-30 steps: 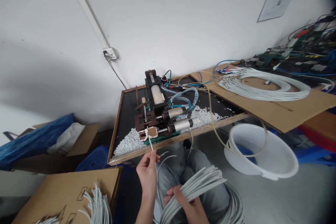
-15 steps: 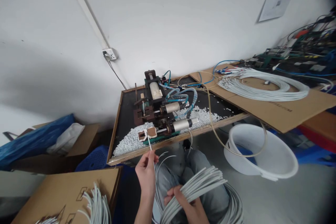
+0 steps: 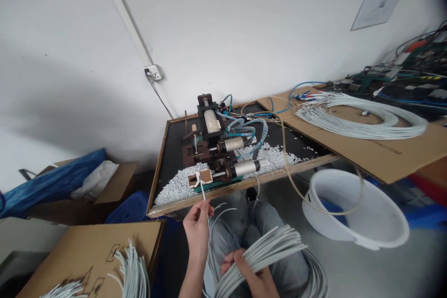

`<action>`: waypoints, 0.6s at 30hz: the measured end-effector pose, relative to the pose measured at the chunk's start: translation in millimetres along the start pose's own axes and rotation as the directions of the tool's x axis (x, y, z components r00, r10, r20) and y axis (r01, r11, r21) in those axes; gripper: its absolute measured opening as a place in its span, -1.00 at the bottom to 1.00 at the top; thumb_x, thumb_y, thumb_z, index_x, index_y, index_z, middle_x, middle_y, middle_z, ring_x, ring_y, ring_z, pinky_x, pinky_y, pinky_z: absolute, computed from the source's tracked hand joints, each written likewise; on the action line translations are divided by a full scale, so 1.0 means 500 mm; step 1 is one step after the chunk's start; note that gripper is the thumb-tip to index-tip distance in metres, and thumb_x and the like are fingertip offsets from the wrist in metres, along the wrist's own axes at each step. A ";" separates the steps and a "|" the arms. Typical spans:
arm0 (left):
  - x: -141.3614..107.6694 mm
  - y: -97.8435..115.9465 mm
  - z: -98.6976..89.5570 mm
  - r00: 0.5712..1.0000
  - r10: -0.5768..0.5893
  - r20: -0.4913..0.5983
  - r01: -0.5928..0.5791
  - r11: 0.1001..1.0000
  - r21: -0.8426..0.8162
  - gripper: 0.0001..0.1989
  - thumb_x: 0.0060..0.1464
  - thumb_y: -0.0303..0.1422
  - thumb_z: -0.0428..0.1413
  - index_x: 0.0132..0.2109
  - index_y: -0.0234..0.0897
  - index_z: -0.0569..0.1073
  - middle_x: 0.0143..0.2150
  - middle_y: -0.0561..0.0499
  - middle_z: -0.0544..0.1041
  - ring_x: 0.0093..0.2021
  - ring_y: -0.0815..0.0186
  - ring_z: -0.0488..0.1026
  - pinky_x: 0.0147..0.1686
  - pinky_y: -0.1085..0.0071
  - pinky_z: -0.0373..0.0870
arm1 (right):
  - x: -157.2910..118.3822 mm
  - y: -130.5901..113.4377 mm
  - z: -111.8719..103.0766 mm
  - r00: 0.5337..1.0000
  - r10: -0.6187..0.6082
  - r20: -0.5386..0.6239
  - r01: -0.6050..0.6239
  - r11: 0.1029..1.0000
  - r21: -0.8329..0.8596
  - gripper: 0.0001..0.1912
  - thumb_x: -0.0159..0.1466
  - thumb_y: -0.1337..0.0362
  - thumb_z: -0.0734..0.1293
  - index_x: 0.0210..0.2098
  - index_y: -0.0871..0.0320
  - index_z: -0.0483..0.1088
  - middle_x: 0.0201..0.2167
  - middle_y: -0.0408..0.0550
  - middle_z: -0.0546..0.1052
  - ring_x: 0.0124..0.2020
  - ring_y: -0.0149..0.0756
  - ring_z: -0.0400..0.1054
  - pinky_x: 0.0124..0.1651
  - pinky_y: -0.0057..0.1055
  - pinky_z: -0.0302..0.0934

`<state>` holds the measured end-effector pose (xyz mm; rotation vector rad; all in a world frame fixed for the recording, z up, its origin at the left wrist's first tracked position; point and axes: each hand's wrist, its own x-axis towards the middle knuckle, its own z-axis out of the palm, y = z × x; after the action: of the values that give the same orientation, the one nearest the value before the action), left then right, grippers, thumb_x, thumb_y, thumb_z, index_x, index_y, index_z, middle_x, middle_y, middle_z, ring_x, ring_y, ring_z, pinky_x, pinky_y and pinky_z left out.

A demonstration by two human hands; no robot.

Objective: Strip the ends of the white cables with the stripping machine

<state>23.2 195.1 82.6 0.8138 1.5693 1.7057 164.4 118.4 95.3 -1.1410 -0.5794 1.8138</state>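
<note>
Between thumb and fingers, my left hand (image 3: 198, 226) pinches a single white cable (image 3: 204, 192). The cable's upper end reaches into the front jaw (image 3: 200, 178) of a pneumatic machine (image 3: 223, 142) on the bench. My right hand (image 3: 248, 272) is closed around a thick bundle of white cables (image 3: 270, 251) above my lap. The bundle's cut ends fan out toward the right, and its loops hang down beside my knee. A few loose cable ends (image 3: 223, 213) stick up between my two hands.
Small white cut pieces (image 3: 179, 186) lie heaped around the machine. A wooden rim (image 3: 223, 194) edges the bench. At right are a coil of white cables (image 3: 366, 125) on cardboard (image 3: 349, 153) and a white tub (image 3: 356, 214). More cable bundles (image 3: 134, 270) rest on a carton (image 3: 84, 251) at lower left.
The view has shifted slightly, so the bench and machine appear a little further right. Both hands keep their holds, and the cable still reaches the jaw.
</note>
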 end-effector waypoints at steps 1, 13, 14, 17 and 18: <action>0.000 0.002 0.000 1.000 0.004 0.005 -0.004 1.000 -0.001 -0.70 -0.01 -0.14 0.28 -0.30 -0.33 0.61 -0.51 0.06 0.52 -0.49 0.38 0.39 -0.43 0.49 0.36 | 0.000 -0.001 0.000 1.000 0.006 0.003 -0.006 1.000 0.007 -0.39 -0.06 -0.24 0.49 -0.44 0.26 0.55 -0.54 0.06 0.61 -0.49 -0.25 0.46 -0.33 -0.39 0.31; 0.008 0.012 -0.001 0.998 0.031 0.047 -0.033 0.999 0.027 -0.66 0.03 -0.11 0.25 -0.29 -0.34 0.61 -0.52 0.05 0.51 -0.50 0.38 0.39 -0.44 0.49 0.37 | 0.000 0.001 0.007 1.000 0.007 -0.022 -0.006 1.000 0.020 -0.40 -0.10 -0.22 0.51 -0.46 0.26 0.55 -0.57 0.07 0.59 -0.50 -0.21 0.47 -0.33 -0.37 0.33; 0.008 0.011 -0.002 0.998 0.035 0.045 -0.036 0.999 0.028 -0.66 0.02 -0.11 0.25 -0.29 -0.34 0.61 -0.51 0.05 0.51 -0.50 0.38 0.39 -0.44 0.49 0.37 | -0.001 -0.001 0.009 1.000 0.005 -0.027 -0.004 1.000 0.026 -0.41 -0.10 -0.22 0.51 -0.47 0.26 0.55 -0.59 0.06 0.59 -0.50 -0.21 0.47 -0.33 -0.37 0.33; 0.009 0.007 -0.004 0.998 0.044 0.041 -0.045 0.998 0.031 -0.66 0.03 -0.10 0.25 -0.29 -0.35 0.61 -0.50 0.04 0.52 -0.49 0.37 0.40 -0.43 0.48 0.38 | -0.005 -0.006 0.012 0.999 0.018 -0.050 -0.017 1.000 0.024 -0.40 -0.10 -0.21 0.52 -0.46 0.26 0.55 -0.58 0.05 0.59 -0.48 -0.21 0.48 -0.31 -0.38 0.33; 0.009 0.006 -0.004 0.998 0.047 0.043 -0.048 0.998 0.032 -0.66 0.03 -0.11 0.24 -0.29 -0.35 0.61 -0.50 0.04 0.52 -0.49 0.36 0.40 -0.43 0.48 0.38 | -0.005 -0.007 0.011 0.998 0.020 -0.051 -0.019 1.000 0.017 -0.40 -0.10 -0.22 0.51 -0.46 0.26 0.55 -0.57 0.06 0.59 -0.47 -0.20 0.48 -0.31 -0.38 0.33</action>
<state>18.5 197.5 85.3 0.9047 1.5653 1.6886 161.3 118.0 101.6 -1.1828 -0.5242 1.7971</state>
